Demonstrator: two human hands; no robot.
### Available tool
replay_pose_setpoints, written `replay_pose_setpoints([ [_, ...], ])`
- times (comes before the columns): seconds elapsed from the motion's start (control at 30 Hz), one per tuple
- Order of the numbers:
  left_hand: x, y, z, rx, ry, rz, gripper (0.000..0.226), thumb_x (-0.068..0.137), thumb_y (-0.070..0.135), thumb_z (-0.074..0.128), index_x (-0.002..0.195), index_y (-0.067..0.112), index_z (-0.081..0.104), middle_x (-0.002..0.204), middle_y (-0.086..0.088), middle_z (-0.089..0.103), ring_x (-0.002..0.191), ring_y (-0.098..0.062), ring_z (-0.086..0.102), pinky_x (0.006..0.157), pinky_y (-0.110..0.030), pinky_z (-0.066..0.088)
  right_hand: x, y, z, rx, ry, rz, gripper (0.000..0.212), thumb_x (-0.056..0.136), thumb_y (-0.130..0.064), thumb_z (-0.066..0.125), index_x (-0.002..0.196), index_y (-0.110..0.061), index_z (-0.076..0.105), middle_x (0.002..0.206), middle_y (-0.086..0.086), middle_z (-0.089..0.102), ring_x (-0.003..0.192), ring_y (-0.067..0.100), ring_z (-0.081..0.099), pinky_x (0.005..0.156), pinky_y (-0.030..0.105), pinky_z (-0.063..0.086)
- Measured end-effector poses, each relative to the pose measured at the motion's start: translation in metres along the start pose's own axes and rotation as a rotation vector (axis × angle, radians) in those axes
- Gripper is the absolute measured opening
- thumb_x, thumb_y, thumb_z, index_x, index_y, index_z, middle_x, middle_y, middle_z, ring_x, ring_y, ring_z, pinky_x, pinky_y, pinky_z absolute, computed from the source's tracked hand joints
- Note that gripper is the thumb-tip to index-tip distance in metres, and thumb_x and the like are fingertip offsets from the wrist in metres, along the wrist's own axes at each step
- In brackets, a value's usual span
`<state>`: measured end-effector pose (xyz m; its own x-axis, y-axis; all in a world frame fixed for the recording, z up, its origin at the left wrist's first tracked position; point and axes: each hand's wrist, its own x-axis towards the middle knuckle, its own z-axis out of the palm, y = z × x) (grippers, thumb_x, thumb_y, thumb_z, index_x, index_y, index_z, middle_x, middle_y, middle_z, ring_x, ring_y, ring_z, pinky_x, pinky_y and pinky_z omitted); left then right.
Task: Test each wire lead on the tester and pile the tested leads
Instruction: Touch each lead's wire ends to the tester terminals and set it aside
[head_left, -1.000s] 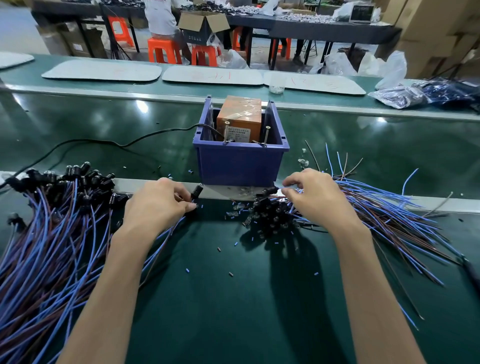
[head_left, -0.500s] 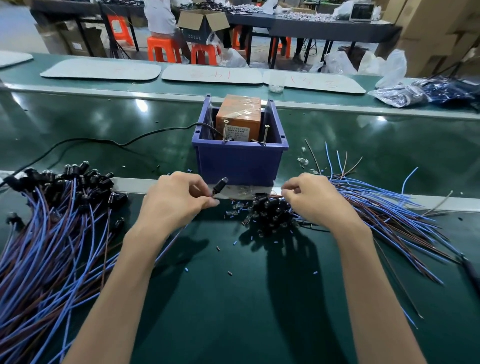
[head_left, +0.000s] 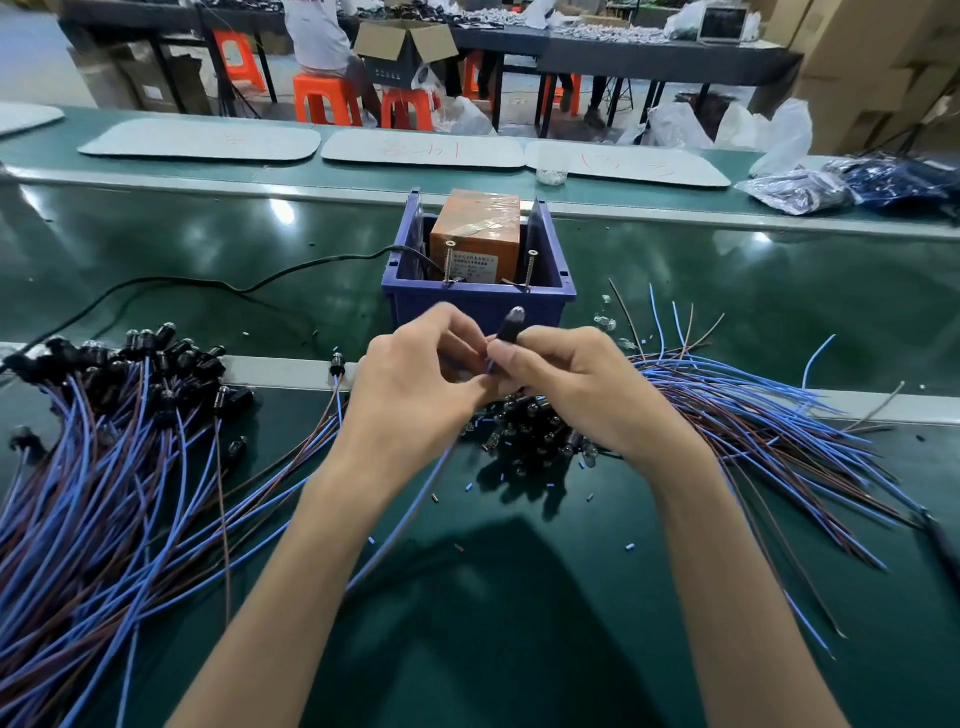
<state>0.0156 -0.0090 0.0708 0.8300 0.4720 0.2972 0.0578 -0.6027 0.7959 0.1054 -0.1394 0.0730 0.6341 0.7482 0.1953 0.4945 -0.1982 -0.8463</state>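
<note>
Both hands meet in front of the blue bin that holds the orange tester with two upright screws. My right hand pinches a wire lead by its black cap, cap pointing up. My left hand pinches the same lead's blue and brown wires just below the cap; the wires trail down toward me. A large pile of leads lies at the left. Another pile of leads fans out to the right, its black caps under my right wrist.
A black cable runs from the bin to the left over the green belt. Small insulation scraps dot the mat. White mats and plastic bags lie on the far shelf. A person sits on orange stools behind.
My left hand lifted one lead from the mat toward the centre. My right hand left the right pile and took hold of that lead's cap. Both hands now sit together before the bin.
</note>
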Motion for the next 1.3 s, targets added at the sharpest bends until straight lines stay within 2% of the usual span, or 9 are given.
replay_pose_setpoints([
  [0.07,-0.003,0.007,0.006,-0.035,0.110,-0.003,0.036,0.071,0.027,0.082,0.077,0.028,0.047,0.065,0.015,0.063,0.054,0.003,0.054,0.055,-0.012,0.043,0.001,-0.001,-0.001,0.122,0.076,-0.011,0.022,0.089,-0.034,0.059,0.087,-0.017,0.073,0.084,0.012,0.073,0.084,0.032,0.069,0.085,0.053,0.053],
  [0.17,-0.010,0.020,0.018,-0.159,0.219,-0.031,0.040,0.079,0.030,0.073,0.076,0.029,0.034,0.062,0.015,0.062,0.054,0.000,0.055,0.062,-0.023,0.048,0.001,-0.003,-0.005,0.270,0.202,-0.044,0.012,0.092,-0.022,0.060,0.089,-0.020,0.071,0.084,0.000,0.074,0.079,0.017,0.070,0.081,0.038,0.058],
  [0.3,-0.017,0.034,0.034,-0.443,0.022,-0.232,0.030,0.074,0.045,0.055,0.085,0.032,0.031,0.077,0.004,0.071,0.073,-0.026,0.067,0.078,-0.052,0.053,0.001,-0.007,-0.007,0.413,0.292,-0.036,0.018,0.096,-0.020,0.055,0.085,-0.009,0.065,0.084,-0.002,0.073,0.075,0.015,0.069,0.069,0.026,0.056],
  [0.43,-0.013,0.039,0.032,-0.680,0.128,-0.340,0.030,0.081,0.035,0.059,0.094,0.034,0.031,0.075,0.012,0.069,0.087,-0.021,0.068,0.089,-0.048,0.052,0.001,-0.013,-0.011,0.396,0.340,-0.053,0.024,0.098,-0.025,0.051,0.082,-0.018,0.067,0.090,-0.004,0.075,0.089,0.010,0.067,0.075,0.020,0.052],
  [0.57,-0.007,0.039,0.020,-0.841,0.314,-0.405,0.030,0.092,0.015,0.056,0.095,0.033,0.033,0.106,-0.001,0.057,0.075,-0.005,0.060,0.084,-0.033,0.052,0.001,-0.012,-0.013,0.460,0.359,-0.012,0.032,0.101,-0.025,0.044,0.077,-0.019,0.064,0.092,0.000,0.075,0.100,0.014,0.068,0.087,0.029,0.052],
  [0.83,0.003,0.029,0.000,-0.923,0.596,-0.476,0.031,0.088,0.010,0.055,0.100,0.028,0.033,0.111,0.000,0.042,0.079,-0.006,0.049,0.086,-0.031,0.043,0.001,-0.009,-0.018,0.503,0.346,0.093,0.037,0.104,-0.028,0.035,0.072,-0.018,0.051,0.071,0.000,0.073,0.085,0.017,0.071,0.080,0.022,0.053],
  [0.93,0.006,0.027,-0.006,-0.927,0.631,-0.476,0.026,0.088,0.010,0.055,0.093,0.027,0.035,0.113,0.000,0.042,0.079,-0.006,0.049,0.078,-0.026,0.043,0.001,-0.005,-0.024,0.505,0.354,0.112,0.038,0.104,-0.030,0.034,0.069,-0.017,0.045,0.063,0.001,0.069,0.080,0.023,0.072,0.083,0.032,0.052],
  [1.13,0.005,0.028,-0.009,-0.876,0.659,-0.494,0.028,0.087,0.012,0.054,0.085,0.027,0.031,0.103,-0.001,0.034,0.044,0.008,0.045,0.068,-0.023,0.037,0.000,-0.003,-0.028,0.690,0.345,0.127,0.038,0.104,-0.028,0.035,0.070,-0.013,0.043,0.052,0.000,0.056,0.051,0.015,0.060,0.069,0.033,0.059],
  [1.3,0.008,0.022,-0.014,-0.893,0.712,-0.551,0.031,0.085,0.012,0.055,0.083,0.029,0.029,0.105,-0.003,0.032,0.063,-0.008,0.038,0.069,-0.026,0.036,-0.002,-0.008,-0.026,0.821,0.292,0.091,0.038,0.104,-0.026,0.032,0.072,-0.010,0.042,0.052,0.001,0.053,0.052,0.015,0.059,0.079,0.042,0.059],
])
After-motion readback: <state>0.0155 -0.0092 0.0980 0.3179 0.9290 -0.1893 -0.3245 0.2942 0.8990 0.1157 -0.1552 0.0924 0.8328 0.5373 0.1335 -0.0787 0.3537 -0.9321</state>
